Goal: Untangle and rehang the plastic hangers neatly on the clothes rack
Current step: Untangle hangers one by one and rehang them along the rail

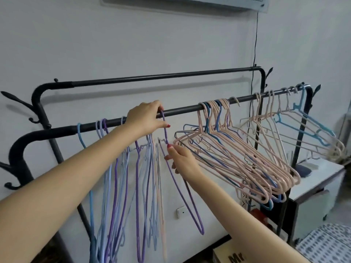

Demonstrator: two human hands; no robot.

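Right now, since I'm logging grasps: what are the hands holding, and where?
Both hold the purple hanger: the left hand pinches its hook at the front rail; the right hand pinches its neck.

Both bare arms extended forward and up. Left hand [145, 118] higher, back toward camera, fingers curled, thumb and fingertips pinching. Right hand [181, 159] lower, just beneath it, wrist bent, fingers curled in pinch. Nails painted red.

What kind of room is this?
Probably a bedroom or laundry corner at home: a black clothes rack full of plastic hangers stands by a white wall, with an air conditioner mounted above.
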